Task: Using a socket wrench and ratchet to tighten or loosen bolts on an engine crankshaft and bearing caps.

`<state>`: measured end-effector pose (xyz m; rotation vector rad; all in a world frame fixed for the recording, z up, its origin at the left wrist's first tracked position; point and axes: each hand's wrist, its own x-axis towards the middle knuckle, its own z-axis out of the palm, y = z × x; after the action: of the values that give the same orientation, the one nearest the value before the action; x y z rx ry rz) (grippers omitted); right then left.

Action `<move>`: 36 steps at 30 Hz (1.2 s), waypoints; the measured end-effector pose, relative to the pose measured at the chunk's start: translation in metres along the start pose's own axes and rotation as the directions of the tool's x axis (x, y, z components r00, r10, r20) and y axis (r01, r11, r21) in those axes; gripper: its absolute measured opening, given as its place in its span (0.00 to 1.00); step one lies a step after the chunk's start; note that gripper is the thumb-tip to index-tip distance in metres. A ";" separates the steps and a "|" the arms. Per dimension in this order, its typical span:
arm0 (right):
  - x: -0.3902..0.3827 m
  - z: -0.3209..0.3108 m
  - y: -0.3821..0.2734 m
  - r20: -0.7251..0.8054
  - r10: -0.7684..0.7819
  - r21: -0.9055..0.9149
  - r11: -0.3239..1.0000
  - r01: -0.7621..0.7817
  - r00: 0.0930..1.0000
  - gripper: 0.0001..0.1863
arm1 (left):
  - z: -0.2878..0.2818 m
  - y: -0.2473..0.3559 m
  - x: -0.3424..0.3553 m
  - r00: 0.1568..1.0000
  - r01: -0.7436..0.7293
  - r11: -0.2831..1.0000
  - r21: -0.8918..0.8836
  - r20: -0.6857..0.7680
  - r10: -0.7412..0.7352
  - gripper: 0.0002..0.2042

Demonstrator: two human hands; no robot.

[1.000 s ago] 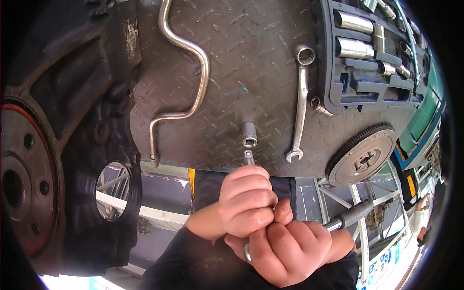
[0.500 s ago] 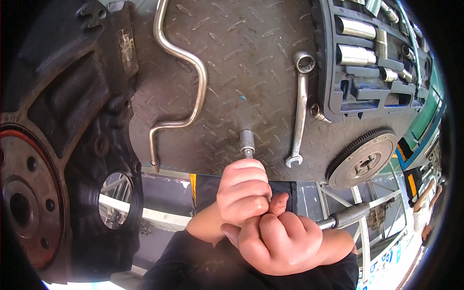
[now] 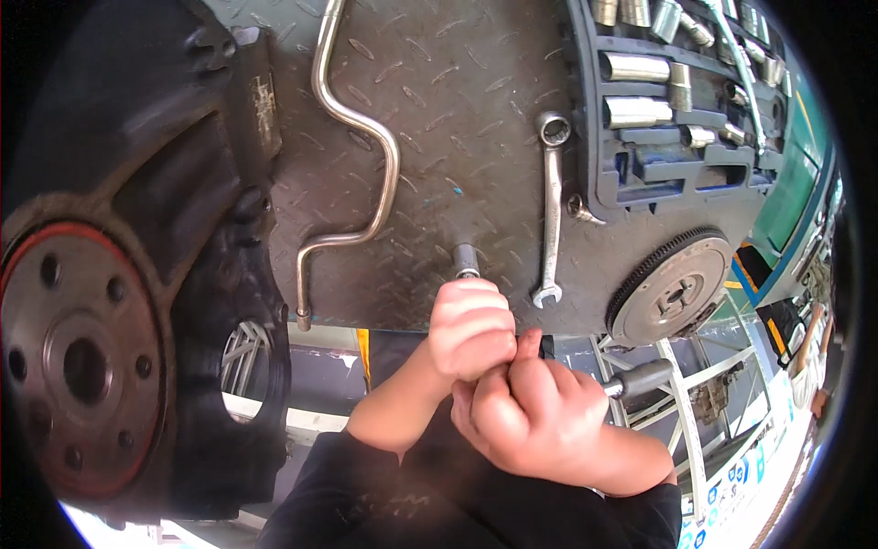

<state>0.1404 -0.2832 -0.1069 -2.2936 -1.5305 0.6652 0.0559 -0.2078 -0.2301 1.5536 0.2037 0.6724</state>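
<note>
My two hands are closed together near the front edge of the metal bench. In my left hand the fingers wrap round the front part of a socket wrench, and its silver socket pokes out beyond them over the bench plate. I cannot tell whether the socket touches the plate. Directly behind and to the right, my right hand is closed at the same tool, against the left one. The wrench's dark-gripped handle sticks out past it to the right. The joint between both parts is hidden by my fingers.
A bent steel speed-brace and a combination wrench lie on the patterned bench plate. A large engine block stands left. Right are a socket case, a small silver part and a toothed flywheel.
The whole view has shifted a little. Both hands have moved slightly farther over the bench edge with the socket wrench, still closed round it.
</note>
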 end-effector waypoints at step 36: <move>-0.007 0.008 -0.045 -0.164 0.186 -0.124 0.970 -0.207 0.969 0.14 | 0.025 0.031 -0.026 0.819 0.274 0.949 -0.155 -0.479 -0.315 0.06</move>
<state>0.0985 -0.2729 -0.0904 -2.5607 -1.3301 0.4295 0.0403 -0.2462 -0.2067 1.2074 0.7857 0.8128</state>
